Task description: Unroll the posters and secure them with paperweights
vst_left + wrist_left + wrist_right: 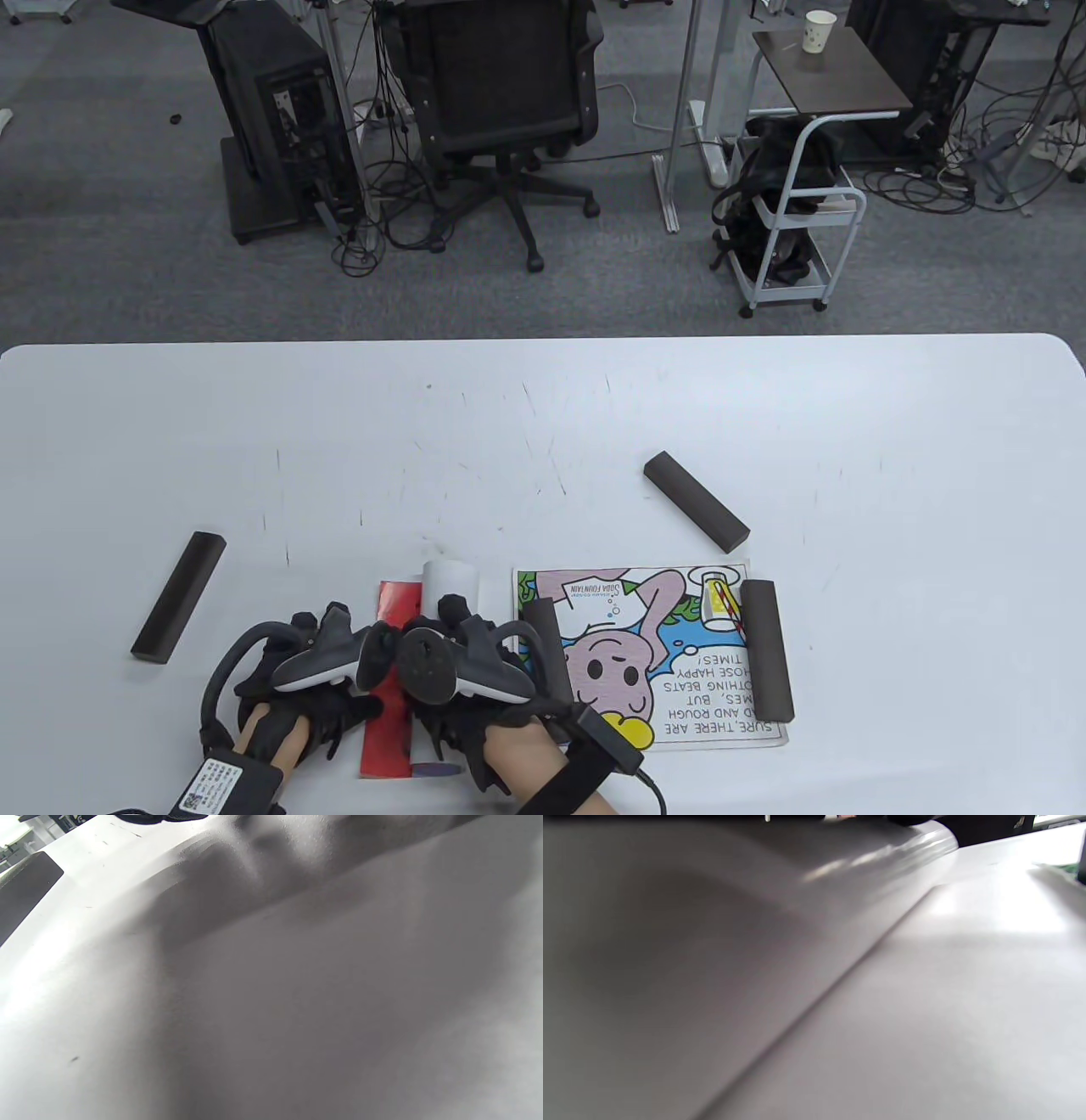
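Note:
In the table view a partly unrolled poster lies near the front edge, with its red printed face (pixel 395 604) showing and a white roll (pixel 451 579) on its right. My left hand (pixel 316 626) rests on the red part with its fingers spread. My right hand (pixel 452 613) lies over the roll; the tracker hides most of its fingers. The roll fills the right wrist view (pixel 755 899). To the right a cartoon poster (pixel 653 654) lies flat under two dark paperweights, one on its left (pixel 547 649) and one on its right (pixel 768 649).
A loose dark paperweight (pixel 178 608) lies left of my hands and also shows in the left wrist view (pixel 21 891). Another (pixel 696 501) lies beyond the cartoon poster. The white table (pixel 543 407) stretches behind; an office chair and a cart stand on the floor beyond.

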